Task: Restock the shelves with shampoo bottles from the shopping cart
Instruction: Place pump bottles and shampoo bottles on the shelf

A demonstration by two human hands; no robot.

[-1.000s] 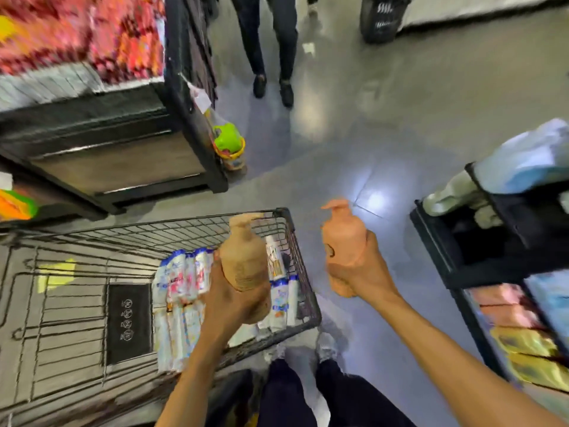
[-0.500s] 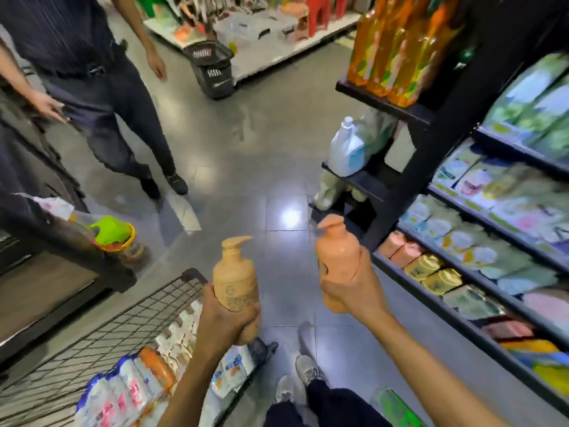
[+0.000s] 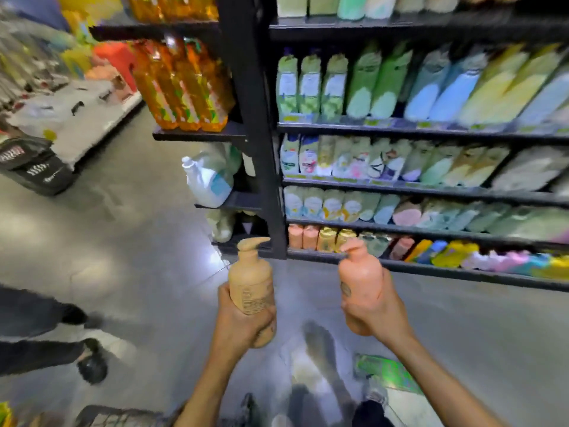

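Note:
My left hand point(image 3: 243, 322) grips a tan pump bottle point(image 3: 251, 282) upright around its lower half. My right hand point(image 3: 380, 309) grips a peach-orange pump bottle point(image 3: 358, 272), also upright. Both bottles are held over the grey floor, in front of the black shelving unit point(image 3: 255, 149). The bottom shelf point(image 3: 431, 268) holds similar peach bottles point(image 3: 303, 237) at its left end, beside gold ones. Only a corner of the shopping cart point(image 3: 123, 419) shows at the lower edge.
The shelves are packed with blurred bottles and pouches. Orange bottles point(image 3: 181, 84) and a white jug point(image 3: 206, 180) sit on the end shelves. A person's legs and shoes point(image 3: 89, 362) are at left. A black basket point(image 3: 37, 167) stands on the floor. A green packet point(image 3: 385, 371) lies by my feet.
My view has swung right from the cart to face the shelves, which are now closer. Both hands keep their bottles, carried along in front of me.

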